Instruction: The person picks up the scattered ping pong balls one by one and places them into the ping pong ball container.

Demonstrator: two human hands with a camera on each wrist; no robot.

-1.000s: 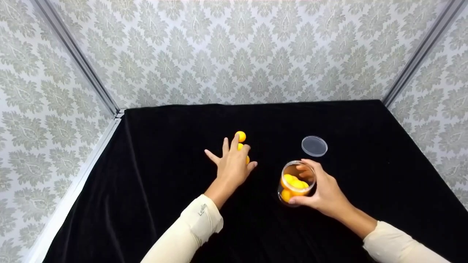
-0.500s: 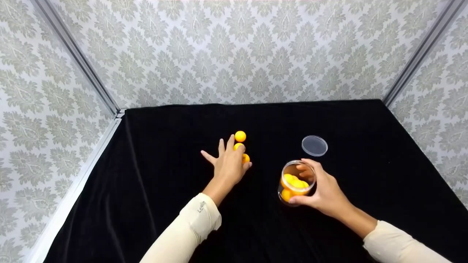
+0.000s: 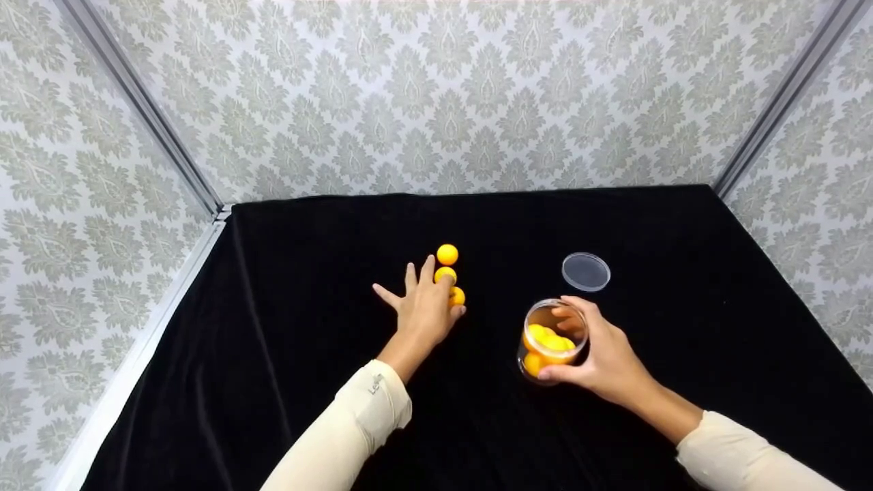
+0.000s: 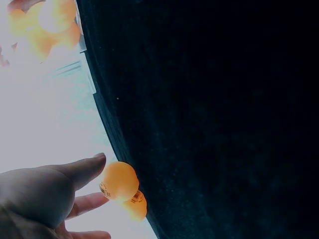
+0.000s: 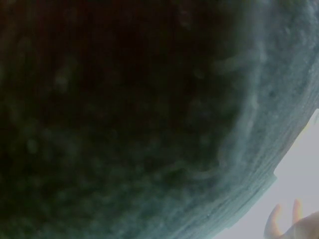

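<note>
Glossy plastic over matt pile

Jar (image 3: 543,314): clear, glossy, plastic-looking. Lid (image 3: 586,272), 1 o'clock from jar: transparent, smooth plastic. Table-tennis balls (image 3: 447,254), 10 o'clock from jar: smooth plastic. Tablecloth (image 3: 320,273): velvet-like, matt. Frame posts (image 3: 140,102): satin metal.

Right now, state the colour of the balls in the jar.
Yellow-orange balls, clearest in the head view.

Dressed in cream sleeves (image 3: 740,447), lightly creased — marked by the left cuff (image 3: 394,402) with small dark lettering (image 3: 376,384), too blurred to read in full — and bare-handed.
</note>
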